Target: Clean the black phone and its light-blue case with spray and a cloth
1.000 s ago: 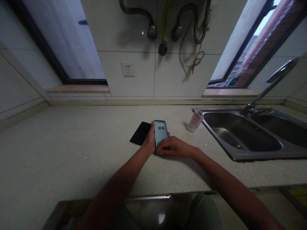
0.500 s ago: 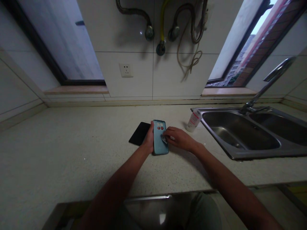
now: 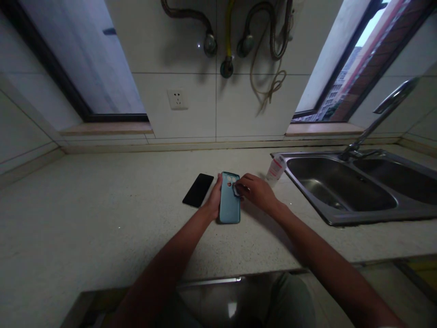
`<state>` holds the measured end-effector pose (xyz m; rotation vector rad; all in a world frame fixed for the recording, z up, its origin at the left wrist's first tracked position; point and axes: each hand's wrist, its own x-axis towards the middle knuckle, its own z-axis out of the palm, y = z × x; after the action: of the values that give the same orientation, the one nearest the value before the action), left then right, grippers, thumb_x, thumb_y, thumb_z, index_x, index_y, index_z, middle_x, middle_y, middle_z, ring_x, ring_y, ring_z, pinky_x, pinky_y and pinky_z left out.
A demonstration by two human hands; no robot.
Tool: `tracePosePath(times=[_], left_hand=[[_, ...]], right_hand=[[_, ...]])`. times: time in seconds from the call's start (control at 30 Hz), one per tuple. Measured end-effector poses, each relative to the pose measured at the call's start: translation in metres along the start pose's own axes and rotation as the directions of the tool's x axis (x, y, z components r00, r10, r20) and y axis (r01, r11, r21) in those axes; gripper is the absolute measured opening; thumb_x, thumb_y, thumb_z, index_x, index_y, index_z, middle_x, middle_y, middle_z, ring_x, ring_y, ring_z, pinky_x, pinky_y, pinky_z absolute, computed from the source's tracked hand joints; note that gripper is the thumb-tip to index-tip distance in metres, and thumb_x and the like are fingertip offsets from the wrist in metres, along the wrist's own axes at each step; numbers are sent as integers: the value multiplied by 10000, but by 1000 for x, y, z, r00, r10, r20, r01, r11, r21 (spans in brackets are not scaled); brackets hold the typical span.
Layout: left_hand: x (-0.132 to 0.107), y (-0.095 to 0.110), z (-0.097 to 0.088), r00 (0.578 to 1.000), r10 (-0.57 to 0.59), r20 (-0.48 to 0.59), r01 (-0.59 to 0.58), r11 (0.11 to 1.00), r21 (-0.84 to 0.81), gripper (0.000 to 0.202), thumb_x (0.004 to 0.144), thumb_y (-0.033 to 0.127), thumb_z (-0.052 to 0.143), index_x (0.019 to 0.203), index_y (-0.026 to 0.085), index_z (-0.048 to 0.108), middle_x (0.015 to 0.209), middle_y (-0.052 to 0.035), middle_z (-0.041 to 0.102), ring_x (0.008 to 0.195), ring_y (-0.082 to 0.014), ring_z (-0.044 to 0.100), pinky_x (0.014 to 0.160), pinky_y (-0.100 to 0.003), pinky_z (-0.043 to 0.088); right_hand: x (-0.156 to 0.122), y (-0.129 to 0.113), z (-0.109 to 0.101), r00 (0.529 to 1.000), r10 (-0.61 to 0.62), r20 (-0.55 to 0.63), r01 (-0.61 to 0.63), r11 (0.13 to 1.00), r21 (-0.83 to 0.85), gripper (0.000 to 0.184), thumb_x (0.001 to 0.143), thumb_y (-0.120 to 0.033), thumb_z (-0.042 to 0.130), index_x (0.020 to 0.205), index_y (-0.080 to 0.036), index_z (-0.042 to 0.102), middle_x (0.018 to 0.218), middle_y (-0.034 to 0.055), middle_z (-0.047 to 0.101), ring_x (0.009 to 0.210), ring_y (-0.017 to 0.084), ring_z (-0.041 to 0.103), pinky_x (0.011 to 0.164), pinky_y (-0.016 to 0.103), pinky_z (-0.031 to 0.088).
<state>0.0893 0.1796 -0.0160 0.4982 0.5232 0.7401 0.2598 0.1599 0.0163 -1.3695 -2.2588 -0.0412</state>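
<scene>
**Holding a Teal Phone Case on a Stone Countertop**

Speckled stone countertop runs beneath a tiled wall and extends to a stainless steel double sink at the right, with a chrome faucet behind it. Flexible hoses hang from the wall above a wall socket. A white tube bottle stands at the sink's left corner.

The teal phone case lies flat on the countertop, back facing up, between the hands and well forward of the wall. A black smartphone lies just beside it on the left, slightly angled and not touching it.

The left hand is grasping the case's left edge. The right hand is curled over the case's upper right area, with its fingers at the camera opening. In this dim view, it appears to touch the case, but whether it is pinching the case cannot be determined.
</scene>
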Motion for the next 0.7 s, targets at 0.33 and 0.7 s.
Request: tracePosePath(times=[0.33, 0.7], left_hand=[[-4, -11, 7, 987, -146, 69, 141, 987, 75, 754, 897, 760, 311, 1047, 123, 685, 842, -147, 736, 742, -247, 715, 702, -357, 565], [-3, -10, 10, 997, -62, -40, 62, 998, -3, 627, 880, 727, 450, 794, 142, 660, 625, -67, 648, 584, -188, 642, 589, -284, 499]], right_hand=[[-2, -5, 18, 942, -26, -333, 122, 955, 270, 154, 950, -148, 506, 954, -195, 652, 919, 78, 626, 830, 201, 594, 728, 312, 480], [-5, -15, 18, 932, -338, -131, 363, 868, 340, 195, 859, -54, 467, 914, -191, 594, 886, 78, 621, 837, 206, 558, 746, 320, 466]])
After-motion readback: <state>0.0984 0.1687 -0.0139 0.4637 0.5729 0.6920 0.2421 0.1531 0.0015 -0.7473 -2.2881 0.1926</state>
